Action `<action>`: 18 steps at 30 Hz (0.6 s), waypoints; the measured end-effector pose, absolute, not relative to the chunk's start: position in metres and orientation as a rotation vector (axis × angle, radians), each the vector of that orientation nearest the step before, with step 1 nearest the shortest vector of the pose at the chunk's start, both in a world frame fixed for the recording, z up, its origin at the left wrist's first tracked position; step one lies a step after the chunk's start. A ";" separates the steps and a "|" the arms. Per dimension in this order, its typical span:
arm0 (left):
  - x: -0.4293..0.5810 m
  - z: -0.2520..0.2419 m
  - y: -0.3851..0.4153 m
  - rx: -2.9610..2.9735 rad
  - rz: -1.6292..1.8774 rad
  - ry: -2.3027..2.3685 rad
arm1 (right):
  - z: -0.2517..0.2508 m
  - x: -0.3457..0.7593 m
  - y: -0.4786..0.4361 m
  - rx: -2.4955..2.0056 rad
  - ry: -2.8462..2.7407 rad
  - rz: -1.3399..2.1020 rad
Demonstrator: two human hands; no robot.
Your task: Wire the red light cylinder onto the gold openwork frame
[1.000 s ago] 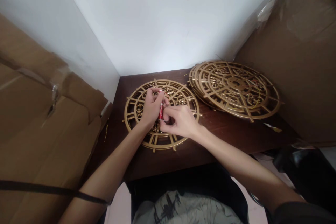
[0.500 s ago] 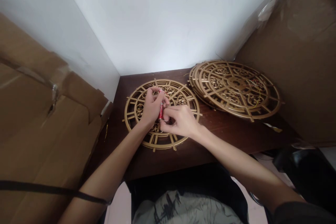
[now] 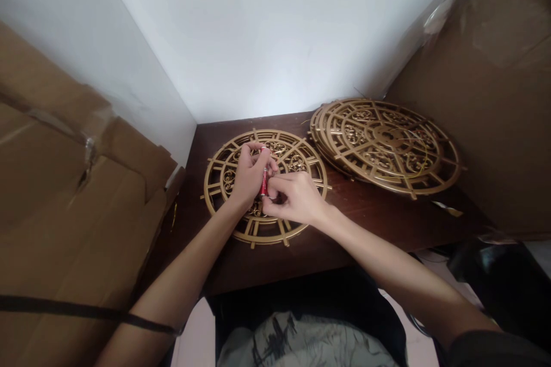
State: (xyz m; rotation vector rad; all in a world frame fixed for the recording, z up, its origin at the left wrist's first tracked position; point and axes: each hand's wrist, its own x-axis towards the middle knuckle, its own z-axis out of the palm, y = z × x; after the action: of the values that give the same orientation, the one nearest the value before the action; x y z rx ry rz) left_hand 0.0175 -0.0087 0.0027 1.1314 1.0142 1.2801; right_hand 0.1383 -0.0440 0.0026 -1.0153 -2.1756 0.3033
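Observation:
A round gold openwork disc (image 3: 224,175) lies flat on the dark wooden table (image 3: 365,218) in front of me. Both my hands work over its middle. My left hand (image 3: 248,175) is closed around a small red cylinder (image 3: 263,182), held upright above the disc's centre. My right hand (image 3: 297,198) is pinched against the lower end of that cylinder; what its fingertips hold is too small to make out. The disc's centre is hidden under my hands.
A stack of like gold discs (image 3: 385,146) lies at the back right of the table. A large cardboard box (image 3: 486,97) stands right of it. More cardboard (image 3: 73,183) leans on the left. White walls (image 3: 267,34) close the corner behind.

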 end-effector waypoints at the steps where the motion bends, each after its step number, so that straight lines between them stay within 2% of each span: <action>1: 0.017 0.002 -0.009 1.133 1.281 1.013 | 0.003 0.138 -0.044 -1.018 -2.179 0.306; 18: 0.018 0.003 -0.008 1.125 1.279 1.013 | 0.003 0.139 -0.044 -1.021 -2.191 0.312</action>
State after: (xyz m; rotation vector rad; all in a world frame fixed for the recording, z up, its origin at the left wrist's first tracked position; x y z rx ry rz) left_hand 0.0176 -0.0084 0.0029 1.1253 1.0131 1.2795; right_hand 0.1390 -0.0444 0.0033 -1.0214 -2.1906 0.3117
